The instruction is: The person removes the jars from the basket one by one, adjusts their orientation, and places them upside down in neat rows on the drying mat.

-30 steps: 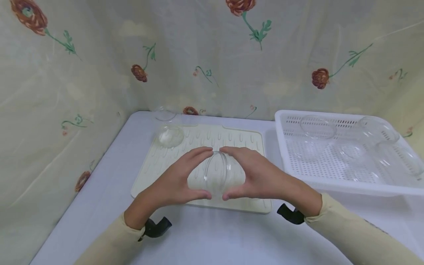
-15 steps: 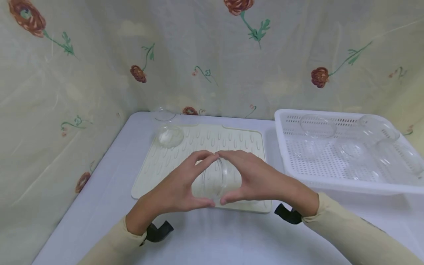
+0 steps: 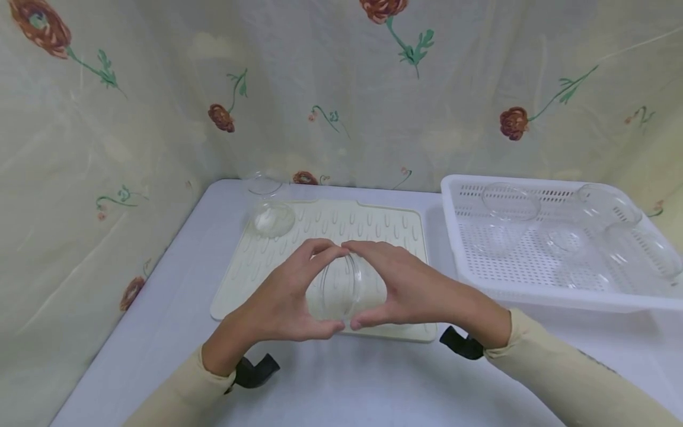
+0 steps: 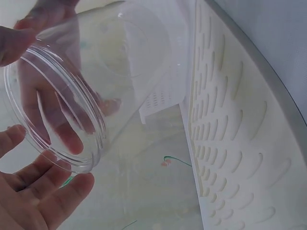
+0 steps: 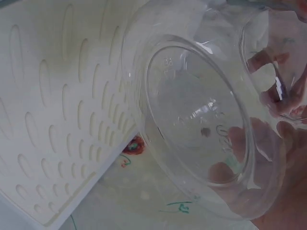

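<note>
A clear see-through plastic container (image 3: 341,287) is held on its side between both hands over the front of the mat. My left hand (image 3: 285,293) grips its left end, where the left wrist view shows several rings close together at the rim (image 4: 62,100). My right hand (image 3: 413,287) curls round the right end; embossed marks show on the round base (image 5: 192,115) in the right wrist view. In the head view the fingertips of both hands meet or nearly meet at the top, and the thumbs lie close together below.
An off-white ridged mat (image 3: 368,228) lies on the white-covered table (image 3: 363,385). Another clear container (image 3: 273,219) stands at the mat's back left corner. Several more lie or stand in a white perforated basket (image 3: 453,237) on the right. Flowered cloth (image 3: 320,77) hangs behind.
My hands have drawn closer together round the container, the fingertips nearly meeting. Both have shifted slightly left with it. The basket and mat have stayed put.
</note>
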Demonstrator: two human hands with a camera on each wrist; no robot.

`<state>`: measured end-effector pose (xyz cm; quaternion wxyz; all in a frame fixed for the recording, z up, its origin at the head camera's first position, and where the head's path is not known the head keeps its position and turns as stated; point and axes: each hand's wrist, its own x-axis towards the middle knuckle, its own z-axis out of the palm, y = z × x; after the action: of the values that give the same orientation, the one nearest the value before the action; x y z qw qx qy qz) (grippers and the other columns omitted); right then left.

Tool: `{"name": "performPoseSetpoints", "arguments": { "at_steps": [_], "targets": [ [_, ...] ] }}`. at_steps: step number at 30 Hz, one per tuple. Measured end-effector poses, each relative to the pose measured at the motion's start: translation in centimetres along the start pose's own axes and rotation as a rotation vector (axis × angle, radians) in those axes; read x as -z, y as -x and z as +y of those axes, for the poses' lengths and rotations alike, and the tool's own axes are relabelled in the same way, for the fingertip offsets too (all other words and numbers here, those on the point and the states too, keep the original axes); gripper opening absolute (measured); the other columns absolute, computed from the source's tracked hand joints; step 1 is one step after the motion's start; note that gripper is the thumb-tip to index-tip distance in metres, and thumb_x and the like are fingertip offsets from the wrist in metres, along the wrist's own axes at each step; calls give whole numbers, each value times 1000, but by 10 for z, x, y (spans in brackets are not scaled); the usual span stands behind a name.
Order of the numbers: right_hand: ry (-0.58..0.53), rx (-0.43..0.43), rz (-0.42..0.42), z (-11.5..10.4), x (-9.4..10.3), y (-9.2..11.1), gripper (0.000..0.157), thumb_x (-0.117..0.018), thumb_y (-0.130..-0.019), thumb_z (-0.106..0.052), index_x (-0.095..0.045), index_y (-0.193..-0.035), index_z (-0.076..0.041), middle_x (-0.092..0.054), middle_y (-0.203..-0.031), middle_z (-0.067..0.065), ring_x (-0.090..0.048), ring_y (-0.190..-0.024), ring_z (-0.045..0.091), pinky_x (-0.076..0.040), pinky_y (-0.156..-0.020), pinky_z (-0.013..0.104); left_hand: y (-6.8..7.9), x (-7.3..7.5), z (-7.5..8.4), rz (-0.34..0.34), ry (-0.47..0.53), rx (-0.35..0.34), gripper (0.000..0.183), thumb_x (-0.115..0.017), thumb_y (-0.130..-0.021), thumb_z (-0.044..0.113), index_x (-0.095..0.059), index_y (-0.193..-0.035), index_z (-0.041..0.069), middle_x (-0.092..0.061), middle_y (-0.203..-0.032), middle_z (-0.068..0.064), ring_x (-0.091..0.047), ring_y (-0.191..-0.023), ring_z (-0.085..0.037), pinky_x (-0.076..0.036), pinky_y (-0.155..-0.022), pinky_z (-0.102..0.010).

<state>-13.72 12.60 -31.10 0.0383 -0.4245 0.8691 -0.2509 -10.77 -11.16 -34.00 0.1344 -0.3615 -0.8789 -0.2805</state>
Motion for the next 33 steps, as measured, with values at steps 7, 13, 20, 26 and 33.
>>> {"name": "performPoseSetpoints", "arguments": {
  "at_steps": [7, 13, 20, 26, 33],
  "targets": [
    [-17, -49, -30, 6, 2, 7, 106, -85, -70, -54, -33, -154, -18, -46, -153, -1, -47, -138, 23, -44, -111, 53, 3, 6, -1, 12, 1, -10, 89, -87, -64, 39, -49, -141, 16, -48, -136, -2, -52, -120, -14, -56, -89, -32],
    [4, -39, -15, 12, -3, 10, 104, -83, -70, -59, -35, -153, -19, -48, -152, -2, -47, -139, 22, -43, -113, 51, 5, 7, -2, -39, 30, 0, 92, -88, -68, 38, -43, -146, 19, -43, -142, -2, -49, -127, -15, -56, -93, -34],
    [50, -33, 0, 14, -4, 9, 104, -80, -71, -64, -35, -153, -18, -47, -153, -2, -47, -139, 23, -43, -112, 54, 6, 5, -2, -61, 71, 17, 98, -88, -72, 37, -35, -152, 17, -37, -152, -4, -42, -138, -20, -50, -106, -44],
    [99, -8, 28, 14, -5, 7, 105, -81, -71, -62, -35, -153, -16, -47, -153, 0, -47, -140, 24, -42, -113, 53, 3, 5, 0, -33, 62, 7, 94, -85, -76, 41, -37, -151, 10, -39, -153, -6, -42, -140, -22, -46, -111, -46],
    [111, 0, 48, 13, -5, 7, 104, -86, -69, -55, -38, -151, -13, -49, -151, 3, -47, -139, 25, -42, -112, 54, 1, 5, 1, -40, 79, 28, 94, -85, -75, 39, -37, -151, 11, -40, -151, -4, -42, -140, -19, -44, -114, -44]
  ]
}}
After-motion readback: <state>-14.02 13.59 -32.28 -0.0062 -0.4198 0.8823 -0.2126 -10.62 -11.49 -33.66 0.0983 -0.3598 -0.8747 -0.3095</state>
